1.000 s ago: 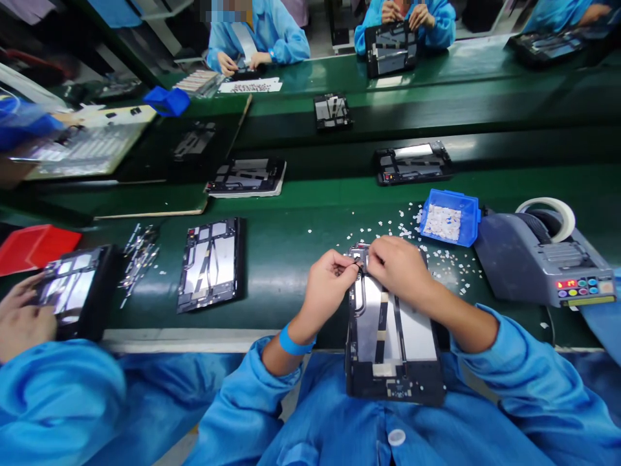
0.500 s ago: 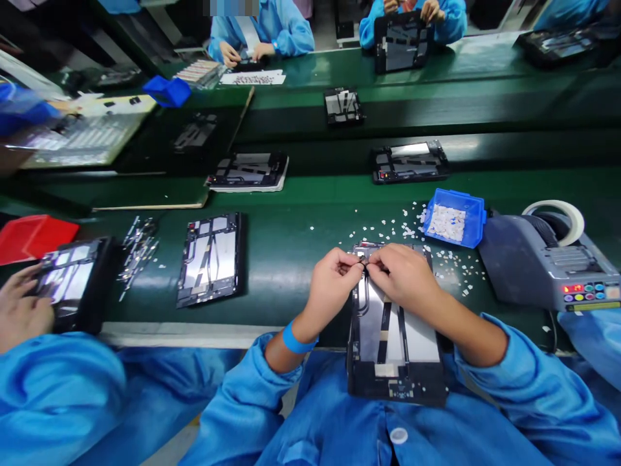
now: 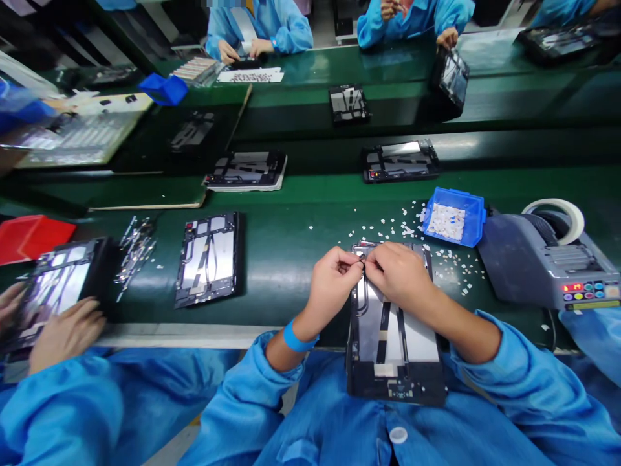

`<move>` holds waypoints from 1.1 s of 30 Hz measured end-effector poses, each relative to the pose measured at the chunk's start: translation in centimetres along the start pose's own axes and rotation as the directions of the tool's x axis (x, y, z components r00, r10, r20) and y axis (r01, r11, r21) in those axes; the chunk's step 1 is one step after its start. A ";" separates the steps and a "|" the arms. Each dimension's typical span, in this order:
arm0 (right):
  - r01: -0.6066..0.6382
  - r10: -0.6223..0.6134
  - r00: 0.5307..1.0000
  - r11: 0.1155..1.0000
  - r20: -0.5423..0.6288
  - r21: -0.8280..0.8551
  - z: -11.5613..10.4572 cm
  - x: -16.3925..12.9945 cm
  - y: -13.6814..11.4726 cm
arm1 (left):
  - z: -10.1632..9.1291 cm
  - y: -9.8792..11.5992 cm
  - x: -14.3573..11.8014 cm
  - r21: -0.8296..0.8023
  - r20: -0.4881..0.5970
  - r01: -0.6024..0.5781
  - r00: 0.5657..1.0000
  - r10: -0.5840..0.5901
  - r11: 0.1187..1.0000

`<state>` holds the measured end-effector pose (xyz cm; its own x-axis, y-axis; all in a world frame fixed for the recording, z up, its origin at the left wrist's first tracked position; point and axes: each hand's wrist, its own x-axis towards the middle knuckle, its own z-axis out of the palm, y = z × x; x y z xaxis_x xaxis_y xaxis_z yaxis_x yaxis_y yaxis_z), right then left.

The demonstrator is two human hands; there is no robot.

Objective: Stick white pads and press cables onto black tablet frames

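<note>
An opened black tablet chassis (image 3: 394, 349) lies lengthwise before me, its near end over my lap and its far end on the green belt (image 3: 286, 252). My left hand (image 3: 334, 283) and my right hand (image 3: 398, 272) meet at its far left corner. Both pinch a small dark part (image 3: 363, 259) there with their fingertips. What the part is I cannot make out. A blue band circles my left wrist.
A blue bin of white pieces (image 3: 452, 217) and scattered white bits sit beyond my hands. A grey tape dispenser (image 3: 543, 259) stands at the right. Another chassis (image 3: 209, 257) lies to the left. A neighbour's hand (image 3: 65, 333) holds a chassis (image 3: 51, 288) at far left. Other workers sit across the belt.
My hands have stayed at the chassis corner, shifting slightly. The neighbour's hand at the left moved down along their chassis. A worker across the belt lowered a chassis to the right.
</note>
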<state>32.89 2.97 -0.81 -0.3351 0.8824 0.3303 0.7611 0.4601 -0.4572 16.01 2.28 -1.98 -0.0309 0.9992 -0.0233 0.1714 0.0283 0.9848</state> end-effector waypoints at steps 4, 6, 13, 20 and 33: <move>-0.004 -0.002 0.996 0.997 0.086 0.081 0.3 1.1 0.0 | -0.2 0.0 0.1 0.002 0.016 0.005 1.000 -0.005 1.000; -0.008 -0.004 0.994 0.994 0.108 0.108 -0.7 1.4 0.7 | -0.2 0.0 0.2 -0.004 0.025 0.020 0.999 -0.020 1.000; -0.474 0.453 0.881 0.839 -0.137 -0.268 -9.3 -0.8 8.9 | -0.6 -0.1 0.1 -0.040 0.057 0.033 0.998 -0.030 0.999; -0.338 0.329 0.932 0.940 0.154 0.038 -7.4 0.4 3.4 | -3.4 0.8 0.3 0.310 0.083 -0.284 0.959 0.272 0.907; -0.420 0.391 0.820 0.907 0.417 -0.025 -2.3 5.3 -0.2 | -5.3 -1.0 1.1 0.597 0.454 -0.682 0.721 0.523 0.422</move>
<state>32.24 7.37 2.92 -0.2089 0.9448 -0.2523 0.8452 0.0446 -0.5327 10.53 3.25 -2.12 0.5149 0.7472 0.4202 0.6812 -0.6542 0.3286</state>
